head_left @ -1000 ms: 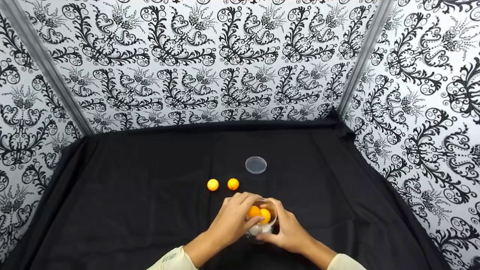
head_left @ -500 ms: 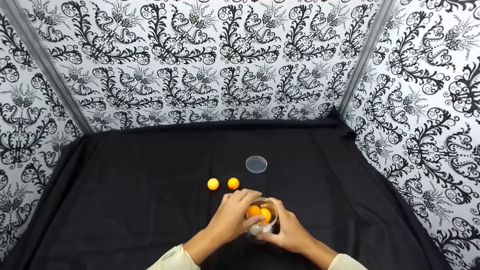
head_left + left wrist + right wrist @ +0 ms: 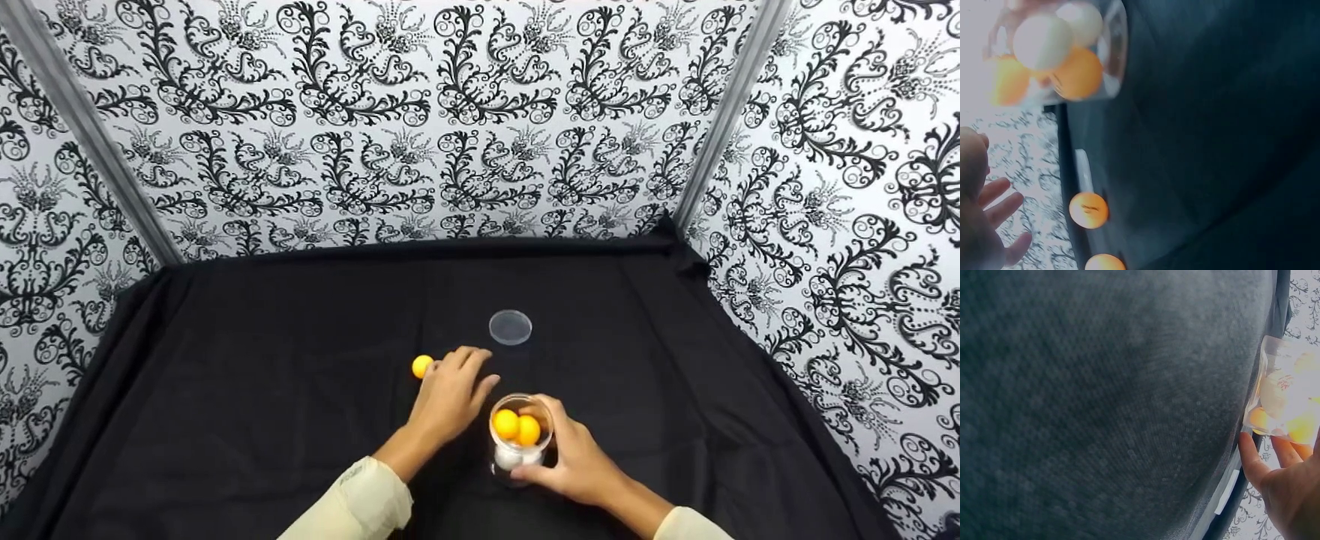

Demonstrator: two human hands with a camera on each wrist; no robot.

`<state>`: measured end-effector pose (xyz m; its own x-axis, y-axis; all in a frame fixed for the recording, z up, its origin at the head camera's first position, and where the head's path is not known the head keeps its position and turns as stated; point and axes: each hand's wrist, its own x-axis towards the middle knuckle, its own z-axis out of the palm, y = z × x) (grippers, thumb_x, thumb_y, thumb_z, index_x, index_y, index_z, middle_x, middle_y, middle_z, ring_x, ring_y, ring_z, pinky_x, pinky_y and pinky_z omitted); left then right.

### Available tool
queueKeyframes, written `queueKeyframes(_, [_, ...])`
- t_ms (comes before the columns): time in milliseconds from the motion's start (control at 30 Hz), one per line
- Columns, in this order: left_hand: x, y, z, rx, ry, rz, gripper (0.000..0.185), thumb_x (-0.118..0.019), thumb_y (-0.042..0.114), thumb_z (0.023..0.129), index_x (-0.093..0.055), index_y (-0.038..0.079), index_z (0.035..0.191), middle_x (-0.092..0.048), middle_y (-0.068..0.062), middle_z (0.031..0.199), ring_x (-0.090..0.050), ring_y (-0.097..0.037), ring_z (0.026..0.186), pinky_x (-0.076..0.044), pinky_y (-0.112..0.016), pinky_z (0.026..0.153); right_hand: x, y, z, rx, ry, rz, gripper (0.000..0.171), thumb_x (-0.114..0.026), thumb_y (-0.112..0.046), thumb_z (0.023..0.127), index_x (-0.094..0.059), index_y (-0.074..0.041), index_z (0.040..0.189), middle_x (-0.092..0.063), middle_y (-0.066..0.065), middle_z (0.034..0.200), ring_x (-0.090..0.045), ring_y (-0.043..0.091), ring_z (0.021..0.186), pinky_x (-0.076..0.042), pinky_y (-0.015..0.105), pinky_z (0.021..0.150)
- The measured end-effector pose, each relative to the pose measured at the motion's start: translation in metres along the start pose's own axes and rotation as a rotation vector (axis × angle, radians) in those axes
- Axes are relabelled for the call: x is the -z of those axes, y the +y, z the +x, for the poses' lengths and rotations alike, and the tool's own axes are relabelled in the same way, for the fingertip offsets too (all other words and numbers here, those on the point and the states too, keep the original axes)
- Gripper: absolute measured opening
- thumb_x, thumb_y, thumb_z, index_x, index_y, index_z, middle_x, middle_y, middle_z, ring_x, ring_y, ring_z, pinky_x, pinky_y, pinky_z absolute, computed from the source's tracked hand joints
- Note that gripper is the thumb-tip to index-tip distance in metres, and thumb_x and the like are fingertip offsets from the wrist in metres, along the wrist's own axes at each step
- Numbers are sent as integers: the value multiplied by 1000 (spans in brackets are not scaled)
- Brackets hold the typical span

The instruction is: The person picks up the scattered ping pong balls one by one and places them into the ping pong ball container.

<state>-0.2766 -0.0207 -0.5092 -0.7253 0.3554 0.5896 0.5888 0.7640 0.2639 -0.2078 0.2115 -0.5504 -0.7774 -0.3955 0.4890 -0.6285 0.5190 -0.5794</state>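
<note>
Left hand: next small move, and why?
Probably close the fingers on the orange ball under the left hand. The hand is open above it; the right hand steadies the open jar, lid off beside it.

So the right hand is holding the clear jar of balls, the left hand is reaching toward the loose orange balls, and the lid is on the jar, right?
Not quite. The lid is off, lying flat on the black cloth beyond the jar, as the head view shows. The rest stands: the right hand holds the jar, and the left hand reaches toward the loose orange balls.
</note>
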Motion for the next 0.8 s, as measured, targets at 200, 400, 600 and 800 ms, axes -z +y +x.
queueKeyframes(200, [-25,-18,7,-17,-71,128,39,-75,31,93,-65,15,126,-66,-7,123,-66,-28,108,-53,-46,99,-1,1,0,15,18,-17,96,-91,-45,73,-39,-18,149,-64,3,136,-65,17,120,-53,37,101])
queueKeyframes(400, [-40,-31,13,-26,-121,214,40,-76,30,91,-63,15,125,-65,-10,124,-66,-32,111,-49,-52,105,0,-1,0,0,10,-8,97,-92,-45,72,-39,-20,149,-65,2,135,-64,16,122,-53,38,102])
queueKeyframes(600, [-45,-39,12,36,-212,297,41,-74,34,93,-62,14,127,-64,-12,122,-64,-33,113,-45,-58,108,0,0,0,-3,-16,6,96,-91,-43,74,-37,-19,150,-65,3,134,-64,16,122,-52,36,103])
queueKeyframes(800, [-50,-44,10,77,-257,338,40,-70,38,95,-61,15,126,-64,-11,117,-64,-33,111,-41,-65,107,0,1,0,-2,-10,3,97,-92,-41,73,-37,-21,150,-65,3,133,-64,16,122,-52,36,104])
